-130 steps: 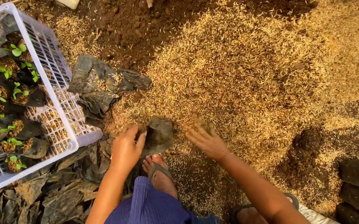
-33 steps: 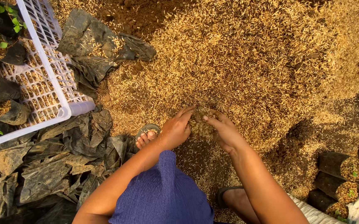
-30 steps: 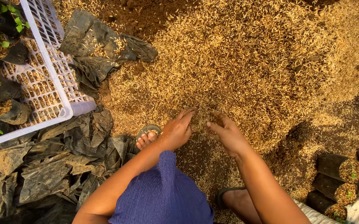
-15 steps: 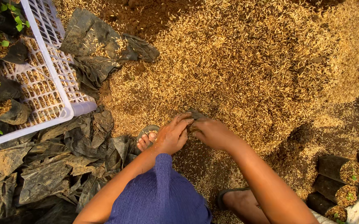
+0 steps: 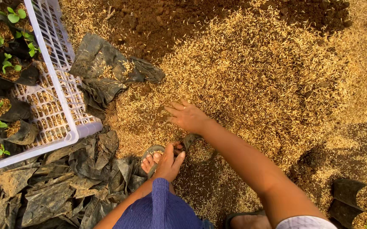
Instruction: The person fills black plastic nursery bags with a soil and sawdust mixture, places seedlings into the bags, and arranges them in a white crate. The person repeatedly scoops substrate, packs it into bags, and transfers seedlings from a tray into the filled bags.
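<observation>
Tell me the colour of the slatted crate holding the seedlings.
White crate, best seen in the head view.

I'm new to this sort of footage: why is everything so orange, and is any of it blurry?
Head view: warm, low sunlight tints the husk pile golden; deep shadow covers the ground at lower right, near the filled bags. Right hand and left hand look sharp, the white crate too; no glare, slight bending at the edges.
</observation>
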